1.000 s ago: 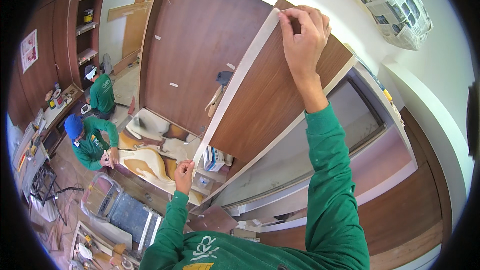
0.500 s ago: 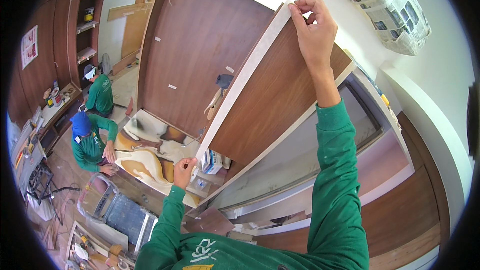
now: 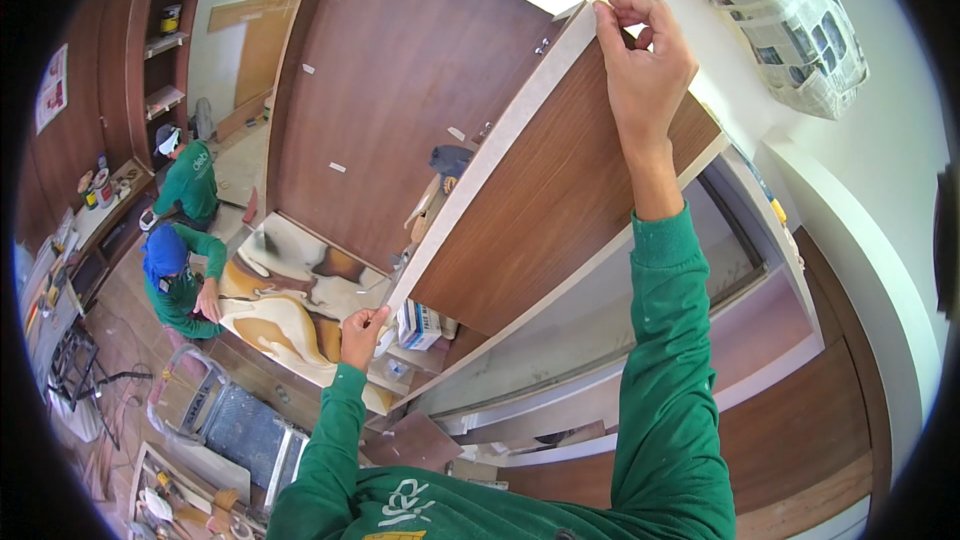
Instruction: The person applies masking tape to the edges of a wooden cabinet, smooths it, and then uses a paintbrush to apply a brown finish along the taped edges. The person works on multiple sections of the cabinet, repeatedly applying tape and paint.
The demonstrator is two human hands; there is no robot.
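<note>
Door panel (image 3: pixel 545 210), brown-faced with a pale edge, running diagonally from lower centre to upper centre of the frame. Right hand (image 3: pixel 645 70), upper centre, pinched shut on the panel's top corner, thumb and fingertips on the pale edge. Left hand (image 3: pixel 362 335), lower centre, curled closed against the bottom end of that edge. Best handled, by judgement, with both grips kept on the edge and the panel kept in line with the cabinet frame (image 3: pixel 770 240) at right. Two crouching workers (image 3: pixel 180 270) at left, beside a marbled slab (image 3: pixel 290 300).
</note>
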